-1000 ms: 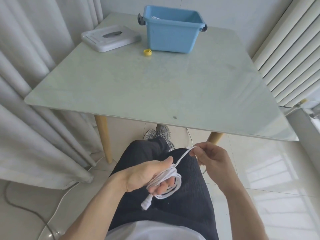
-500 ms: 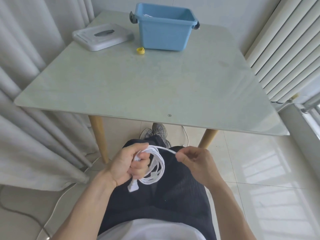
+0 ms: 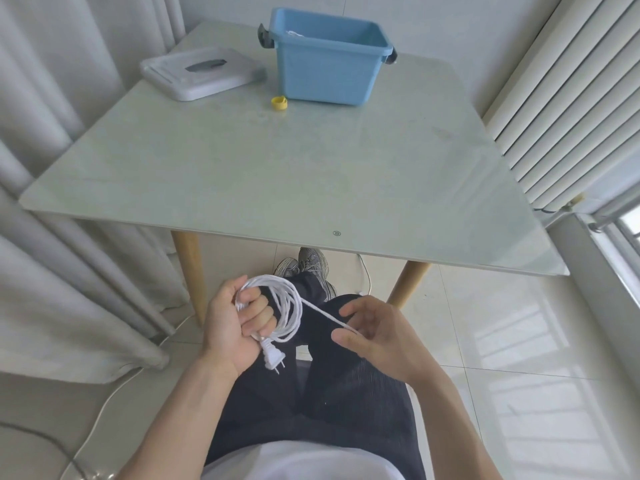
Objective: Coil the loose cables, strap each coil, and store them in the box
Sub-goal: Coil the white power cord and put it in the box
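My left hand grips a white cable coil of several loops over my lap. The coil's two-pin plug hangs below the fist. A free strand runs from the coil to my right hand, which pinches it between thumb and fingers. The blue box stands at the table's far side, with something white showing inside. A small yellow strap roll lies just in front of the box's left corner.
The box's grey lid lies flat left of the box on the pale glass table. Curtains hang at the left, a radiator at the right. Other cables trail on the floor at the lower left and under the table.
My left hand has turned so the coil's loops face up and the plug hangs lower. My right hand has dropped lower and to the right, drawing the free strand with it.
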